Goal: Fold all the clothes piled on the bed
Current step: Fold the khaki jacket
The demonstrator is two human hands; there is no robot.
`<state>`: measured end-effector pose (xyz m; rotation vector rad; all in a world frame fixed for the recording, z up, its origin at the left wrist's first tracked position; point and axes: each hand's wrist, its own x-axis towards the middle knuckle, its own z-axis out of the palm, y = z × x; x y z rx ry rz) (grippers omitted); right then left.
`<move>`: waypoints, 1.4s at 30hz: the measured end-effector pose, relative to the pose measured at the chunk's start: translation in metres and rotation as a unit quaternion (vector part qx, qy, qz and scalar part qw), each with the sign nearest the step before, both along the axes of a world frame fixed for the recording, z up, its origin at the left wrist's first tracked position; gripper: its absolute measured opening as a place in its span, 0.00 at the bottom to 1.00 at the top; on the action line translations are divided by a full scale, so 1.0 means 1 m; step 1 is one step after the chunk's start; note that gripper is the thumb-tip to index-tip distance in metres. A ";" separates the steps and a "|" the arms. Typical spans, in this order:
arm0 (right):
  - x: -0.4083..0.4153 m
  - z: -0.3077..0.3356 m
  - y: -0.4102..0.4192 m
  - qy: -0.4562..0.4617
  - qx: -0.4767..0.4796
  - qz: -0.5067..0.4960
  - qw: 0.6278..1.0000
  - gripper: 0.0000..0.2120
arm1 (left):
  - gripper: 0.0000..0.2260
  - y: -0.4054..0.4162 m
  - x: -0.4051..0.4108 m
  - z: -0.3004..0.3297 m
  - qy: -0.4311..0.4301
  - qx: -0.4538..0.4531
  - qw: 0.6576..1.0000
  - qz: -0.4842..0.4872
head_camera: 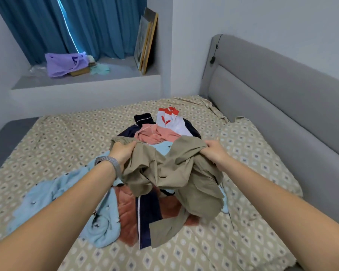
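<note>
Both grips, left hand and right hand, are clutching a crumpled khaki garment, bunched between them, sagging below onto the clothes pile.

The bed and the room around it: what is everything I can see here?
khaki garment: one, held up over the pile
light blue garment: one, left of pile
navy garment: one, white stripe, under the khaki
pink garment: one, pile's far side
white and red garment: one, far end
bed: one, beige patterned sheet
headboard: one, grey, right
curtain: blue, far left
purple bag: one, on ledge
picture frames: leaning on ledge
left hand: gripping khaki garment
right hand: gripping khaki garment
</note>
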<state>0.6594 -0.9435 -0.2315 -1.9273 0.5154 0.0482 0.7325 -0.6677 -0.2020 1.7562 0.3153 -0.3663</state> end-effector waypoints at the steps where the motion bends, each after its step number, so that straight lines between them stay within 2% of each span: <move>1: -0.008 0.001 -0.004 0.014 0.010 0.012 1.000 0.10 | 0.12 -0.002 0.000 0.000 -0.001 -0.010 1.000 0.006; 4: -0.034 0.007 -0.015 0.073 0.057 0.084 0.992 0.03 | 0.14 -0.002 -0.004 -0.004 0.027 -0.064 0.996 0.050; 7: -0.048 0.002 -0.025 0.091 0.124 0.148 0.977 0.14 | 0.17 0.009 -0.009 -0.014 0.042 -0.095 0.992 0.076; 9: -0.047 -0.009 -0.028 0.087 0.157 0.139 0.974 0.16 | 0.18 0.014 -0.016 -0.020 0.039 -0.086 0.992 0.084; 10: -0.044 -0.016 -0.030 0.080 0.165 0.127 0.975 0.20 | 0.18 0.014 -0.021 -0.021 0.033 -0.077 0.993 0.088; 12: -0.035 -0.028 -0.032 0.061 0.156 0.116 0.979 0.22 | 0.15 0.009 -0.029 -0.024 0.028 -0.055 0.994 0.093; 15: -0.015 -0.043 -0.040 0.039 0.111 0.135 0.984 0.15 | 0.13 -0.009 -0.032 -0.035 0.036 -0.021 0.994 0.101; 17: 0.001 -0.058 -0.049 0.033 0.085 0.152 0.984 0.21 | 0.11 -0.027 -0.033 -0.046 0.027 -0.010 0.993 0.119; 19: 0.013 -0.073 -0.060 0.031 0.070 0.164 0.984 0.32 | 0.10 -0.045 -0.032 -0.064 0.032 -0.008 0.989 0.142; 21: 0.021 -0.089 -0.075 0.025 0.064 0.170 0.983 0.37 | 0.14 -0.063 -0.034 -0.080 0.044 -0.016 0.984 0.170; 25: 0.034 -0.092 -0.101 0.001 0.056 0.135 0.989 0.18 | 0.18 -0.081 -0.045 -0.103 0.080 -0.041 0.976 0.201; 29: 0.045 -0.082 -0.116 -0.030 0.094 0.069 0.993 0.15 | 0.23 -0.080 -0.041 -0.103 0.034 -0.007 0.980 0.194; 32: 0.049 -0.100 -0.117 -0.032 0.098 0.047 0.994 0.12 | 0.15 -0.083 -0.040 -0.108 -0.008 0.033 0.991 0.129; 34: 0.045 -0.134 -0.112 -0.029 0.088 0.032 0.995 0.12 | 0.11 -0.085 -0.048 -0.133 -0.009 0.062 0.995 0.074; 36: 0.038 -0.181 -0.104 -0.013 0.060 0.030 0.998 0.14 | 0.12 -0.083 -0.061 -0.180 0.010 0.084 0.995 0.045; 39: 0.027 -0.258 -0.093 0.025 0.028 0.041 0.998 0.17 | 0.19 -0.073 -0.079 -0.264 0.032 0.091 0.994 0.051; 42: 0.016 -0.330 -0.086 0.042 -0.001 0.061 0.997 0.22 | 0.19 -0.066 -0.095 -0.346 0.061 0.119 0.989 0.057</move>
